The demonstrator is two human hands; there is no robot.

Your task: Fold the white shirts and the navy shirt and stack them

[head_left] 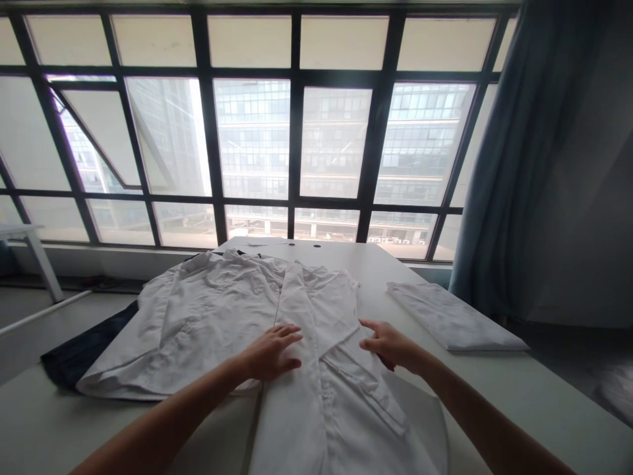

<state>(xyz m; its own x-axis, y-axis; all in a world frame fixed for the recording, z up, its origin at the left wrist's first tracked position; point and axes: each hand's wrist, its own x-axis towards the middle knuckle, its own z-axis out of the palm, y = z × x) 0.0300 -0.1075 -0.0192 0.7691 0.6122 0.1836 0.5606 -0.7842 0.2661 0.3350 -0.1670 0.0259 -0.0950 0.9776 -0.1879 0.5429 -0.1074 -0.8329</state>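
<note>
A white shirt (326, 396) lies spread on the white table (534, 396), its button strip running toward me. My left hand (273, 351) rests flat on the cloth left of the strip, fingers stretched out. My right hand (386, 343) hovers over the shirt's right side by the folded sleeve or cuff, fingers loosely curled and apart, holding nothing. More white shirts (198, 316) lie piled under and to the left of the one I touch.
A folded white garment (452, 316) lies at the table's right. Dark blue cloth (84, 353) pokes out at the pile's left edge. Large windows (297, 138) stand behind the table, a blue curtain (499, 185) hangs at right, and a white table leg (42, 260) at far left.
</note>
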